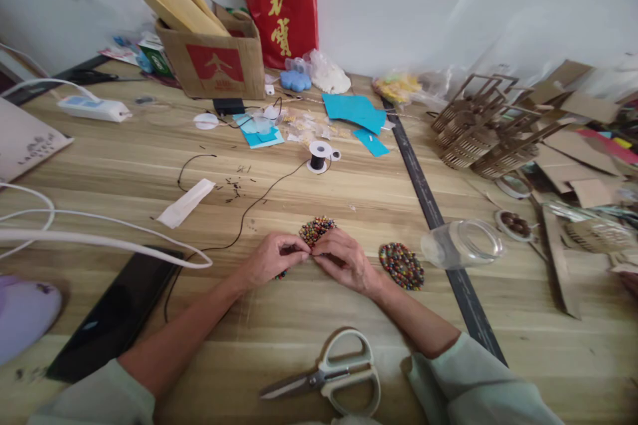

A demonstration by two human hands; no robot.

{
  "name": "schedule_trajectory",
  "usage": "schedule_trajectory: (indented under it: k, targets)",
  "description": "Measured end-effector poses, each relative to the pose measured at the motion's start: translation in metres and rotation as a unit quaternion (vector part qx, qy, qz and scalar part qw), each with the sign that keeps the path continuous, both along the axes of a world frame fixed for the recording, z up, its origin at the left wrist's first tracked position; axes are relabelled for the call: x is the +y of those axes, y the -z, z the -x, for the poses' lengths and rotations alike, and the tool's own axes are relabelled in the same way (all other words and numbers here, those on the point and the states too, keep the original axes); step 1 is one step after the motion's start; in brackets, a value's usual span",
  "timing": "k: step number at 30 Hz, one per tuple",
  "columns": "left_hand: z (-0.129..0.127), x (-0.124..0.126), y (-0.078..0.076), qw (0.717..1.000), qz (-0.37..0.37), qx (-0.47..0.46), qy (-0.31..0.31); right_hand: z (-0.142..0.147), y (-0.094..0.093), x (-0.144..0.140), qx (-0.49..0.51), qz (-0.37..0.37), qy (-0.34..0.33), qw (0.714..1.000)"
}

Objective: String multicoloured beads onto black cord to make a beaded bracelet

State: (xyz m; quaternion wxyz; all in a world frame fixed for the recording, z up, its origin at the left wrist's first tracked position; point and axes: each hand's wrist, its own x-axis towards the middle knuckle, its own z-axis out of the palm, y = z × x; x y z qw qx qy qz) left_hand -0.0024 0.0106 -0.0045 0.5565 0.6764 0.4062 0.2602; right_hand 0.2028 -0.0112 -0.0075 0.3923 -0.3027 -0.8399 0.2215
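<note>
My left hand (279, 256) is closed in a pinch, thumb and forefinger together at the near edge of a string of small multicoloured beads (317, 228). Its fingertips meet those of my right hand (347, 261), which is pinched too, at the end of the string. The exact bit between the fingertips is too small to make out. A few beads of the string show below my left hand. Right of my right hand lies a second coiled bead string (401, 266). Nearer to me rest scissors (343, 375) with pale handles, blades pointing left.
A spool of black cord (318, 158) stands beyond the hands, its cord trailing left. A clear jar (463, 244) lies on its side at right, near small slatted baskets (466, 139). A black phone-like slab (117, 312) and white cables (100, 237) lie left. Behind stands a cardboard box (172, 56).
</note>
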Motion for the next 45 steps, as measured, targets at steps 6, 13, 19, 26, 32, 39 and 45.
schedule_trajectory:
  k: [6,13,19,26,32,39,45]
  targets:
    - [-0.001,0.0,-0.002,1.0,0.014,-0.016,-0.012,0.0,0.002,0.001,0.007,-0.006,-0.004,1.0]
    - [0.0,-0.001,-0.001,1.0,0.001,-0.002,0.007,0.0,0.003,0.0,0.015,-0.003,-0.01,1.0]
    - [0.0,-0.001,0.001,1.0,-0.004,-0.007,0.011,0.001,0.0,0.0,0.015,-0.002,-0.022,1.0]
    - [0.0,0.0,-0.002,1.0,0.008,-0.014,0.018,-0.001,0.004,0.001,0.012,-0.019,-0.016,1.0]
    - [0.001,0.001,0.0,0.999,0.019,-0.024,0.02,0.0,-0.001,-0.001,-0.003,-0.03,-0.026,0.999]
    - [0.002,0.002,-0.004,0.997,0.047,-0.059,0.014,-0.002,-0.003,-0.003,-0.017,-0.056,-0.031,0.998]
    - [0.002,0.002,-0.013,0.991,0.093,-0.091,0.027,-0.002,-0.004,-0.004,-0.011,-0.073,-0.021,0.997]
